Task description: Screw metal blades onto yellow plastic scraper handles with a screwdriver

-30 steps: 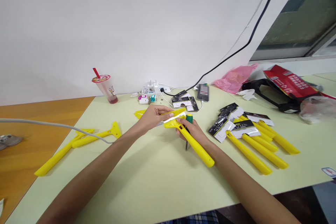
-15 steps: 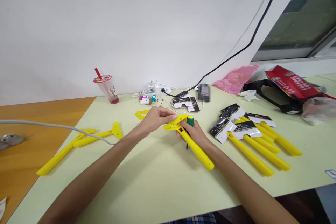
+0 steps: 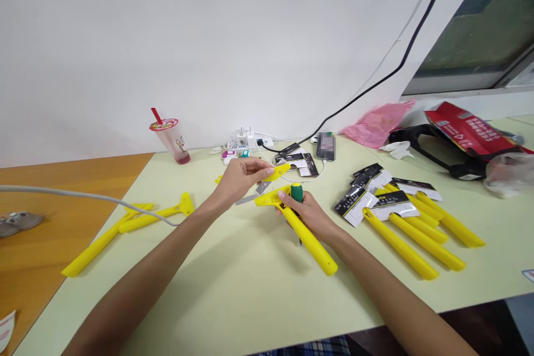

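My left hand (image 3: 241, 181) pinches a small yellow scraper cover plate (image 3: 278, 172), held just above the scraper head and apart from it. In my right hand (image 3: 312, 212) is a yellow scraper handle (image 3: 311, 242), its head pointing left and its thumb side against my thumb. The same hand also holds a screwdriver (image 3: 297, 193) with a green grip; its shaft tip shows below the hand. Thin metal blades (image 3: 247, 198) lie behind the scraper head, partly hidden by my left hand. Two yellow scrapers (image 3: 152, 221) rest at the left of the table.
Several yellow scrapers with black-and-white cards (image 3: 417, 233) lie at the right. A cup with a red straw (image 3: 172, 142) stands at the back left. Behind my hands are a power strip (image 3: 254, 138) and cables; a grey cable (image 3: 100, 194) crosses the left side.
My left hand has lifted the cover plate off the scraper head, up and slightly left. Metal blades now show behind the head. My right hand keeps the scraper and screwdriver.
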`<state>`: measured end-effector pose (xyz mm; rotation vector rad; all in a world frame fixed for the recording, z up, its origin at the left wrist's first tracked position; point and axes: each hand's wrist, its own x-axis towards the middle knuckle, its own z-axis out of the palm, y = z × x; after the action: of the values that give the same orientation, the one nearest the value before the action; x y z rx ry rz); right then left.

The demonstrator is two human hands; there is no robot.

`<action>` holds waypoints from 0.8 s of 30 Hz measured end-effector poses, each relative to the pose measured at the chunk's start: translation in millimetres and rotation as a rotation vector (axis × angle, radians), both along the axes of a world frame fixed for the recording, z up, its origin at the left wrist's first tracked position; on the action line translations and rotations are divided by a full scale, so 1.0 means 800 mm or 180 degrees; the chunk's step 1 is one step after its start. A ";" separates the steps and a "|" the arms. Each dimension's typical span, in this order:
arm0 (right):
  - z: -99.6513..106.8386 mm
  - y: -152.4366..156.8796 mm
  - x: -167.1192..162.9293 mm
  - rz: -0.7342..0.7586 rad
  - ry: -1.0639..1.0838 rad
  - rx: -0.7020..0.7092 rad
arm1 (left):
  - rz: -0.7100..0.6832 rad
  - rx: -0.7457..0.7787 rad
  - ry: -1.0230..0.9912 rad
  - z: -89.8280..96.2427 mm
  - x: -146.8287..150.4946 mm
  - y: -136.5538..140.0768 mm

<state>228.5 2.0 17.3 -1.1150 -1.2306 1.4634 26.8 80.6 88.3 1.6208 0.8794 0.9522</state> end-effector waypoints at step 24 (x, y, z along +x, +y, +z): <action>-0.004 -0.001 -0.009 -0.0235 0.0045 -0.0024 | -0.0698 0.0477 0.0818 -0.009 0.002 -0.008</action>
<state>221.3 1.1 14.1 -1.1416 -1.1632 1.4190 28.2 74.6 80.9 1.9551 0.7949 0.6792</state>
